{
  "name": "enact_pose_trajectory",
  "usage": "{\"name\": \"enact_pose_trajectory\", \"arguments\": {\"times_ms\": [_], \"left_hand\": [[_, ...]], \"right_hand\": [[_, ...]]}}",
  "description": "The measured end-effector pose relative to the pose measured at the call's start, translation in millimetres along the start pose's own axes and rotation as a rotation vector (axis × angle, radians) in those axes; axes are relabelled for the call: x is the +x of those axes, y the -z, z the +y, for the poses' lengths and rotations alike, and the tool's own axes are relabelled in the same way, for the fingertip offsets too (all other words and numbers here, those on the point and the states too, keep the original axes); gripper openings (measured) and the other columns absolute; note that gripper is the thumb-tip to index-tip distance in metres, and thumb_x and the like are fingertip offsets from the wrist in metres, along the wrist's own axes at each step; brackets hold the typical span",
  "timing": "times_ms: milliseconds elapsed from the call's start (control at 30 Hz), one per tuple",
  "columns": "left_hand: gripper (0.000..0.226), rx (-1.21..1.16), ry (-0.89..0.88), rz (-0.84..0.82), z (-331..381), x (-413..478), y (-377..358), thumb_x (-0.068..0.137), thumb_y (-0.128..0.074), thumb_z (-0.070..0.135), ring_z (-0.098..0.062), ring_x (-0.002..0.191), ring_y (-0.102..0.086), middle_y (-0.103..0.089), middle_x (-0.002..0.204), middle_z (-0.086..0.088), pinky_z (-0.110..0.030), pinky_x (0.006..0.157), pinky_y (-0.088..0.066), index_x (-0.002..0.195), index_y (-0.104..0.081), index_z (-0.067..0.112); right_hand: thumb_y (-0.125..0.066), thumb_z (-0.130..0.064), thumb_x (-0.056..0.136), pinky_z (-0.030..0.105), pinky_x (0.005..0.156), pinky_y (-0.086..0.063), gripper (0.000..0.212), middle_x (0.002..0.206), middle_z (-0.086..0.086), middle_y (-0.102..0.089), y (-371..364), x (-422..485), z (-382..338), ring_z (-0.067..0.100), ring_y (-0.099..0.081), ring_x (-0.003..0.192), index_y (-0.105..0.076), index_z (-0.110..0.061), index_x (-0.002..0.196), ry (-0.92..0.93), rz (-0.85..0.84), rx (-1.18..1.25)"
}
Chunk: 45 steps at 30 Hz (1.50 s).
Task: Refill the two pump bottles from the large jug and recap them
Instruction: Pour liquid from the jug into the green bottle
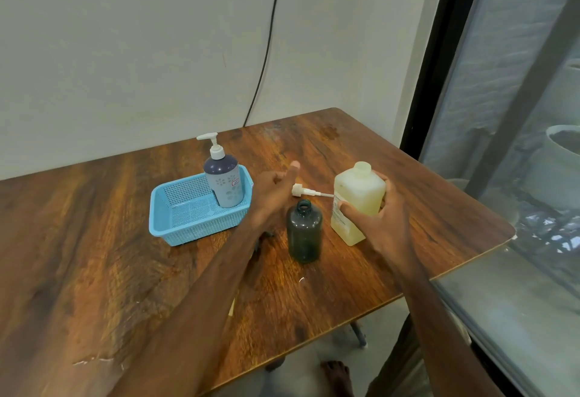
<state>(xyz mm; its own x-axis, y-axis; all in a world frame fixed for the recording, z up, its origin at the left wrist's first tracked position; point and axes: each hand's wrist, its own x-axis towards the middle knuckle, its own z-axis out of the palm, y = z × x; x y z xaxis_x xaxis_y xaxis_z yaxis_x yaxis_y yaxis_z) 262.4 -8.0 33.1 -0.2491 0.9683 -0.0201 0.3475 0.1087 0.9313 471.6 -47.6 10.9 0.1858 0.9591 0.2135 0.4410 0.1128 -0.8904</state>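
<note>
Right hand [373, 221] is wrapped around the jug [361, 195], thumb across the front, and the jug is standing on the table [94, 239]. The open dark bottle [304, 233] sits between the two hands, just left of the right one. Left hand [273, 192] hovers holding nothing I can see. Its thumb sticks up, but I can't tell if the fingers are curled. The pump head [297, 191] lies just beyond it.

My tip: drop that left hand onto the dark bottle to steady it, line the jug's mouth up over the narrow neck and pour slow. Check the jug's cap first though, can't tell if it's off. The other pump bottle [224, 183] waits in the basket [175, 224], left of the left hand.
</note>
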Motion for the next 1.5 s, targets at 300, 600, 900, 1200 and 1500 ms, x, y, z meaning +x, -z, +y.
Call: {"name": "enact_pose_trajectory", "arguments": {"times_ms": [300,600,900,1200,1500], "left_hand": [[0.065,0.010,-0.157,-0.269,-34.3,-70.0,29.5,0.075,-0.071,0.075,-0.002,0.114,-0.061,-0.063,0.129,0.017,-0.019,0.087,-0.049,0.128,-0.058,0.040],[0.084,0.177,-0.342,-0.249,-41.8,-69.8,26.2,0.066,-0.089,0.065,-0.005,0.125,-0.058,-0.059,0.138,0.016,-0.022,0.099,-0.054,0.137,-0.051,0.039],[0.068,0.121,-0.399,-0.210,-40.2,-73.4,40.2,0.070,-0.092,0.051,0.013,0.108,-0.055,-0.055,0.124,0.028,0.003,0.077,-0.045,0.123,-0.049,0.055],[0.080,0.111,-0.442,-0.248,-46.3,-69.2,39.8,0.067,-0.091,0.058,0.007,0.117,-0.058,-0.062,0.133,0.020,-0.004,0.084,-0.050,0.137,-0.056,0.041],[0.071,0.091,-0.429,-0.243,-39.6,-75.1,39.5,0.068,-0.093,0.054,0.010,0.116,-0.059,-0.065,0.126,0.025,-0.015,0.091,-0.056,0.128,-0.056,0.048]], "right_hand": [[-0.088,-0.060,0.060,0.047,0.097,-0.054,0.102,0.145,-0.010,-0.049,-9.6,-6.7,-4.1,0.016,-0.052,0.125,-0.035,-0.040,0.145,0.002,0.048,0.039],[-0.089,-0.049,0.064,0.046,0.092,-0.057,0.096,0.142,-0.006,-0.052,-8.7,-16.1,-1.5,0.019,-0.054,0.123,-0.039,-0.034,0.144,0.050,0.018,-0.009],[-0.094,-0.041,0.061,0.034,0.083,-0.058,0.085,0.128,-0.015,-0.050,-0.7,-40.3,-7.3,0.014,-0.055,0.115,-0.040,-0.043,0.126,0.096,0.020,0.009],[-0.094,-0.042,0.059,0.040,0.086,-0.057,0.080,0.127,-0.018,-0.054,12.9,-48.8,-16.0,0.013,-0.054,0.118,-0.047,-0.043,0.124,0.188,-0.016,-0.084],[-0.094,-0.040,0.060,0.029,0.082,-0.052,0.077,0.126,-0.018,-0.056,29.7,-37.9,-18.0,0.011,-0.052,0.118,-0.050,-0.044,0.123,0.250,-0.069,-0.146]]}}
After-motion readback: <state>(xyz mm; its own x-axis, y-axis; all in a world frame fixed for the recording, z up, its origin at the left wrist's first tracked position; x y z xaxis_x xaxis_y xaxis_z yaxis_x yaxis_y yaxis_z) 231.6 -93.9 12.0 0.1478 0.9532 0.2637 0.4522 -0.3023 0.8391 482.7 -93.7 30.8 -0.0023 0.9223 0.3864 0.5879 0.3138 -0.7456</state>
